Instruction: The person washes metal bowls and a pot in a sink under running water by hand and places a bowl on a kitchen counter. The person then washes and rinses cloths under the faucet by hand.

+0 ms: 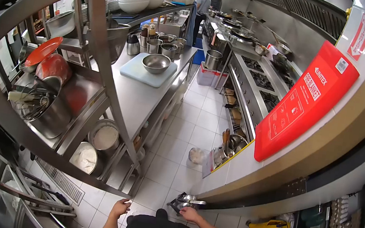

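Bare left hand (120, 208), fingers loosely parted, just beside the tall grey steel rack (97, 4).
Right of that rack, the bare right hand (190, 214) is at shiny silver metalware (188, 198); whether it grips cannot be told.

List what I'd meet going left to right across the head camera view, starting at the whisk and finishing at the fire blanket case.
Whisk, lower of the two pots with white contents, left hand, right hand, red fire blanket case.
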`<state>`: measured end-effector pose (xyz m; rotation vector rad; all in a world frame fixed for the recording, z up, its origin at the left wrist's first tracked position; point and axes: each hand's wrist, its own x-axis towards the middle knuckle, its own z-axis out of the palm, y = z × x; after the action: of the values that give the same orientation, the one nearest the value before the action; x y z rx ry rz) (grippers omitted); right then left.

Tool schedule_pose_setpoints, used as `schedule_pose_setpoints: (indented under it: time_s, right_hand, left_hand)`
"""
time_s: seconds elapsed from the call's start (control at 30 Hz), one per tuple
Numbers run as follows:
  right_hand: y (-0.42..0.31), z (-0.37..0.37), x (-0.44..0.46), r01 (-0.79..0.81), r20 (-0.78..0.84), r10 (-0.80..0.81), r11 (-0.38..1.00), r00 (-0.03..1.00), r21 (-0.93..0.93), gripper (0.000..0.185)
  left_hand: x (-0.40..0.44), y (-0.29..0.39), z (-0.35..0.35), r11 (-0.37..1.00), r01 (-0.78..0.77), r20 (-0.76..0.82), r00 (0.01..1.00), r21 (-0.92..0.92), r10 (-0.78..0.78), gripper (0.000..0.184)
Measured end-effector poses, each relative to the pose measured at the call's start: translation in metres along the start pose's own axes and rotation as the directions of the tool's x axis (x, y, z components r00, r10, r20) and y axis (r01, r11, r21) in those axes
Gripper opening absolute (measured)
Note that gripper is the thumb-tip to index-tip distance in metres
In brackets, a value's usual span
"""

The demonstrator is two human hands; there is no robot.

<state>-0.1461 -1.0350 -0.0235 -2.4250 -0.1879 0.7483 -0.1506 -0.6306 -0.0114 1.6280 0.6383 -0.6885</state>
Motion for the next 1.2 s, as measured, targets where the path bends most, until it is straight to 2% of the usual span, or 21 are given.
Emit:
schedule_pose_setpoints:
  time_s: [0.1,0.17,0.27,0.37,0.43,0.5,0.57,0.7,0.8,0.87,1.03,1.1,1.2]
  right_hand:
    - [-0.022,0.004,0.011,-0.02,0.084,0.021,1.0,0.996,-0.017,0.034]
    - [-0.044,0.004,0.016,0.057,0.094,-0.053,0.997,0.994,-0.045,0.034]
    - [-0.064,0.028,0.037,0.022,0.09,-0.02,1.0,0.996,-0.022,0.034]
    - [-0.107,0.04,0.045,0.026,0.137,-0.014,0.996,0.99,-0.09,0.038]
    - [-0.127,0.057,0.051,0.081,0.169,-0.06,0.989,0.984,-0.122,0.039]
    - [-0.153,0.069,0.042,0.034,0.216,-0.012,0.994,0.976,-0.101,0.039]
    - [-0.17,0.086,0.04,0.127,0.275,-0.083,0.981,0.958,-0.146,0.039]
    - [-0.191,0.11,0.024,0.07,0.288,-0.032,0.99,0.957,-0.123,0.04]
    - [-0.19,0.121,0.015,0.093,0.245,-0.061,0.988,0.968,-0.123,0.04]
    - [-0.187,0.122,0.009,0.051,0.214,-0.019,0.988,0.977,-0.147,0.039]
    - [-0.18,0.126,0.004,0.087,0.202,-0.053,0.983,0.978,-0.164,0.036]
    - [-0.183,0.122,0.004,0.055,0.165,-0.035,0.991,0.986,-0.12,0.036]
    - [-0.197,0.116,0.01,0.106,0.188,-0.075,0.981,0.979,-0.16,0.038]
  left_hand:
    - [-0.025,-0.007,-0.013,0.998,-0.032,-0.023,0.999,-0.046,0.031,0.051]
    - [-0.038,-0.018,-0.026,0.995,-0.041,-0.048,0.998,-0.087,0.037,0.05]
    - [-0.061,-0.038,-0.052,0.992,-0.038,-0.07,0.997,-0.12,0.029,0.051]
    - [-0.074,-0.074,-0.084,0.988,-0.044,-0.092,0.995,-0.15,0.03,0.052]
    - [-0.084,-0.095,-0.103,0.984,0.01,-0.116,0.993,-0.18,-0.031,0.053]
    - [-0.092,-0.116,-0.118,0.983,0.023,-0.119,0.992,-0.183,-0.046,0.053]
    - [-0.101,-0.132,-0.13,0.971,0.02,-0.136,0.989,-0.238,-0.054,0.055]
    - [-0.117,-0.15,-0.141,0.967,0.055,-0.109,0.99,-0.247,-0.084,0.052]
    - [-0.116,-0.159,-0.147,0.97,0.056,-0.099,0.992,-0.237,-0.081,0.051]
    - [-0.116,-0.161,-0.15,0.97,0.05,-0.1,0.992,-0.239,-0.076,0.051]
    - [-0.115,-0.15,-0.159,0.967,-0.026,-0.128,0.992,-0.252,-0.007,0.047]
    - [-0.112,-0.151,-0.162,0.963,-0.024,-0.135,0.991,-0.269,-0.013,0.047]
    - [-0.109,-0.148,-0.164,0.97,-0.042,-0.133,0.991,-0.241,0.01,0.05]
